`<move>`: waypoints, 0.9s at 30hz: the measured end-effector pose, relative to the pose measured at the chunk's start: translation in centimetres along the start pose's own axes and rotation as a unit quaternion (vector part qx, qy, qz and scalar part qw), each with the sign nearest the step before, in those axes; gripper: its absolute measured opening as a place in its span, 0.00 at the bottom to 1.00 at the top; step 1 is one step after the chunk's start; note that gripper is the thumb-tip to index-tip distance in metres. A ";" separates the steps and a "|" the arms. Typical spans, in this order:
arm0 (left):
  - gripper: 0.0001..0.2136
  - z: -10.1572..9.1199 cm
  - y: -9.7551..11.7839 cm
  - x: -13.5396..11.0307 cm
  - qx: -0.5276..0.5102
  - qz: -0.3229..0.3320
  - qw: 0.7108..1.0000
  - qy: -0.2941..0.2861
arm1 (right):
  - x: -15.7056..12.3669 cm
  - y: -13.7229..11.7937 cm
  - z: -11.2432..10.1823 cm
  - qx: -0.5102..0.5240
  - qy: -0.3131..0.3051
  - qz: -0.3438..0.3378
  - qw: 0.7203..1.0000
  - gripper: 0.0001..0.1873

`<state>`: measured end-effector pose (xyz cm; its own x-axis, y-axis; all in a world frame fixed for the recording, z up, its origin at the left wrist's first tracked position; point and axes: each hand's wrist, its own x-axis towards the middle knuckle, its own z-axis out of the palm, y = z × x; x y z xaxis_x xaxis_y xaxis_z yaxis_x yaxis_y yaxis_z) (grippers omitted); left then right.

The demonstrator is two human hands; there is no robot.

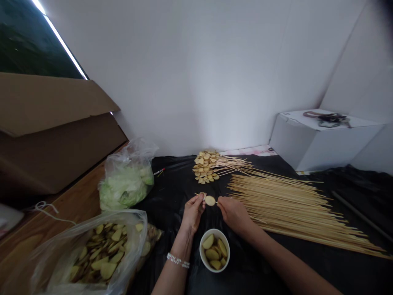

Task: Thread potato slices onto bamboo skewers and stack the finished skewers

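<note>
cup [201, 253], white, at the lower centre of the frame, holds yellow potato slices [212, 255]; mid-frame, the left hand [194, 209] pinches a thin skewer [216, 202] just left of its smooth, oval cream slice [210, 200], the right hand [233, 211] gripping it farther right; beyond, above centre, loaded skewers [231, 164] lie heaped

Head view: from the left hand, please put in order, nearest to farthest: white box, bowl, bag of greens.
1. Bowl: below the left hand, slightly right.
2. Bag of greens: to the left.
3. White box: far right, beside the wall.
</note>
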<state>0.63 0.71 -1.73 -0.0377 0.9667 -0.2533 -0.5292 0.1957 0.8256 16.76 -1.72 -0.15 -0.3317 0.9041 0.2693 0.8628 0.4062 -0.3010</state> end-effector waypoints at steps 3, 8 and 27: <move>0.13 0.0 0.0 0.1 -0.001 -0.003 1.000 0.002 | 0.0 0.0 0.0 -0.004 -0.002 0.000 1.000 0.10; 0.12 0.1 0.2 0.0 -0.005 0.005 1.000 0.003 | -0.1 -0.1 0.0 -0.005 0.009 -0.002 1.000 0.11; 0.12 0.0 0.5 -0.1 -0.017 -0.007 1.000 -0.008 | -0.1 0.0 0.0 -0.010 0.040 -0.017 0.999 0.13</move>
<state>0.35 0.68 -1.26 -0.0172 0.9662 -0.2572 -0.5575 0.2043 0.8047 16.83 -1.82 -0.18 -0.3307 0.8760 0.3511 0.8588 0.4335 -0.2729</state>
